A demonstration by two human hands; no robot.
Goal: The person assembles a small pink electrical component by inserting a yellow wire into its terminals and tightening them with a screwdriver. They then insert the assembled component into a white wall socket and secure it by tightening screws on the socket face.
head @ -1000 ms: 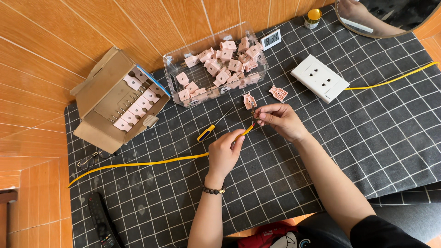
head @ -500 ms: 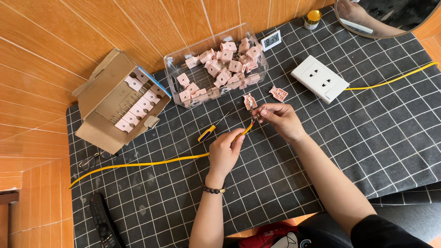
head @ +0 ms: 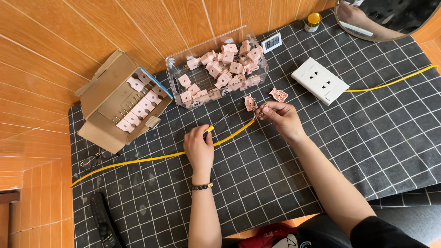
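Observation:
A yellow cable (head: 151, 158) runs across the black checked mat (head: 390, 151) from the left edge up to my right hand (head: 282, 118). That hand pinches the cable's stripped end, right next to a pink plug piece (head: 250, 103). Another pink plug piece (head: 279, 95) lies just beyond the fingers. My left hand (head: 200, 146) rests on the mat over the cable and is closed around a screwdriver (head: 210, 129) with a yellow and blue handle. Its thin shaft points toward the right hand.
A clear plastic box (head: 183, 62) full of pink plugs stands behind the hands. An open cardboard box (head: 103, 92) with rows of plugs is at the left. A white socket (head: 320, 81) with its own yellow cable, a small clock (head: 272, 42), a jar (head: 313, 21), a mirror (head: 386, 20), a remote (head: 103, 220) and glasses (head: 94, 160) are around.
My left hand has let go of the cable, slid left and closed on the screwdriver that lay on the mat. My right hand stays at the cable end by the pink plug piece.

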